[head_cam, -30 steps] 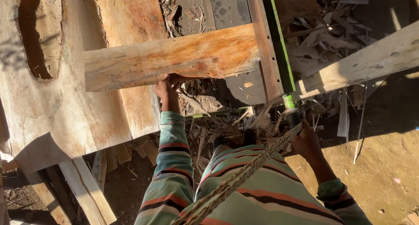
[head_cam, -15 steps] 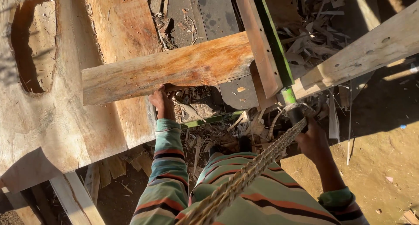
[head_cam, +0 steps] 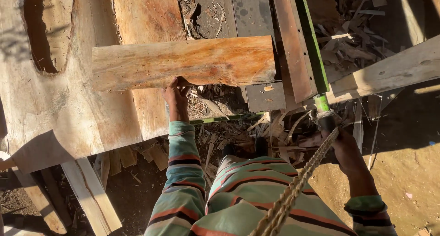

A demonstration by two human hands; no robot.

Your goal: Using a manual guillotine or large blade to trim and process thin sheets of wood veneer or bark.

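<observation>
A rope (head_cam: 293, 190) runs from the bottom centre of the frame up toward the right hand (head_cam: 346, 149), which is closed around a dark handle (head_cam: 326, 121) below the green bar (head_cam: 310, 39); the rope seems tied there. Higher, left of centre, the left hand (head_cam: 173, 93) has its fingers curled on the near edge of the board (head_cam: 183, 62), which lies crosswise, its left end on a wide slab (head_cam: 68, 89) and its right end on a dark metal bed (head_cam: 250, 16). To my eye, steady work here means pressing the board flat, square to the bar, fingers kept on the near edge. Scraps (head_cam: 229, 130) litter the ground beneath.
</observation>
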